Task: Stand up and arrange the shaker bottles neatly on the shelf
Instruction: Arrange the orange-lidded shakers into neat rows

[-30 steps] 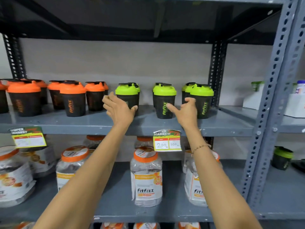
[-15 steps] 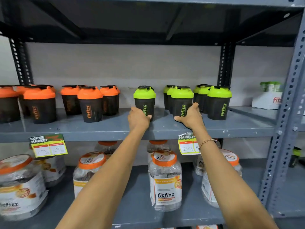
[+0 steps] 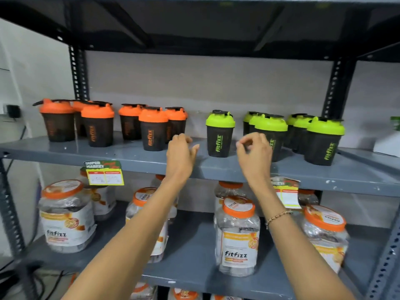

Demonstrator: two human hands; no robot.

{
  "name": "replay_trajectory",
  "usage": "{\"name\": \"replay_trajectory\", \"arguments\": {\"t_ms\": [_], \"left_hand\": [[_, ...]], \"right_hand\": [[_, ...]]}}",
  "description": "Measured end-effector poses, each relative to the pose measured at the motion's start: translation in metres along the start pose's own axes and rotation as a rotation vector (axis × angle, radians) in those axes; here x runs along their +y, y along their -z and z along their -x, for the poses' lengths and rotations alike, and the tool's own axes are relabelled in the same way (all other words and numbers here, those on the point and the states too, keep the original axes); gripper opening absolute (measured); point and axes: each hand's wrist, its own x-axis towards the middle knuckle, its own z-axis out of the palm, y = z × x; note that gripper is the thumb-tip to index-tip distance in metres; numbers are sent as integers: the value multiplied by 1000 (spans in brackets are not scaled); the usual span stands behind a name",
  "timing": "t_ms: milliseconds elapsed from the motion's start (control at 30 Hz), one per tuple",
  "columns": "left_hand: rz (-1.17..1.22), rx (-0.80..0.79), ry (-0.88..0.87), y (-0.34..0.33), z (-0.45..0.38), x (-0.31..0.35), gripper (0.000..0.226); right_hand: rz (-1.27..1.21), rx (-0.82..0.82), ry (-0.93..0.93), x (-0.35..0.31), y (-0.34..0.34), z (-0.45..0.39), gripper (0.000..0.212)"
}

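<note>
Both empty hands flank a tapered green-lidded shaker [image 3: 220,135] upright on the shelf [image 3: 134,161].

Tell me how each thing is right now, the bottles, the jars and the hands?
Lone green-lid shaker: upright, lid on, untouched.
Other green-lid shakers: upright, clustered.
Orange-lid shakers: upright, grouped.
Fitfizz jars: upright, lids on.
Left hand: open, empty.
Right hand: fingers curled, empty.

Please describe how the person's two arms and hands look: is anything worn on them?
Both arms are bare, with no sleeves in view. The right wrist carries a thin beaded bracelet in gold and dark tones. The left hand and right hand wear no gloves; I see no rings or watch.
</note>
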Motion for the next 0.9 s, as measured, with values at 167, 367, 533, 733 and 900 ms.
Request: {"name": "replay_trajectory", "arguments": {"t_ms": [167, 367, 533, 733, 900], "left_hand": [[-11, 134, -33, 59, -26, -69, 20], [-106, 295, 53, 123, -59, -141, 42], [-133, 174, 176, 156, -91, -183, 85], [-37, -161, 372, 154, -115, -206, 105], [25, -206, 400, 146, -123, -217, 90]], "right_hand": [[-202, -318, -60, -67, -59, 9, 15], [-131, -522, -201, -121, -136, 10, 53], [-81, -549, -338, -148, -187, 3, 84], [-5, -554, -429, -145, -213, 10, 98], [81, -547, -432, -148, -216, 6, 92]]}}
